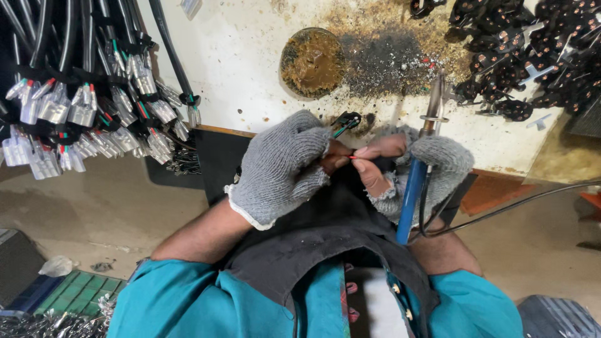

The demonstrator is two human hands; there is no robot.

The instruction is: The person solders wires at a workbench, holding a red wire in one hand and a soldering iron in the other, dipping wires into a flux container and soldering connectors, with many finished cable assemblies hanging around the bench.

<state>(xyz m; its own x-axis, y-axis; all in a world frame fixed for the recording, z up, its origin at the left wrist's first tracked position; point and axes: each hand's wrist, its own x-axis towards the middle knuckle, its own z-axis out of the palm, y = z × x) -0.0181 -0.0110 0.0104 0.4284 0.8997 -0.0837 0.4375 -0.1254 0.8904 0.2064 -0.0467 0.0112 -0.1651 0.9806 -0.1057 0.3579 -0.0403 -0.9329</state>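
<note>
Together, left hand (pixel 285 168) and right hand (pixel 416 172) (both in grey gloves) pinch a thin red wire (pixel 358 156); the right also grips a blue soldering iron (pixel 414 188) pointing toward twelve o'clock.

gloves (pixel 282 166): grey knit
iron handle (pixel 410 197): blue
sleeves (pixel 181 300): teal
counter (pixel 250 69): cream, brown stains
wire (pixel 358 157): red

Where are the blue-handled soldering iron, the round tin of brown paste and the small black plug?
soldering iron (pixel 413 188), head view, on its blue handle.
round tin of brown paste (pixel 312 61), head view, on the paste.
small black plug (pixel 346 120), head view, on its body.
</note>
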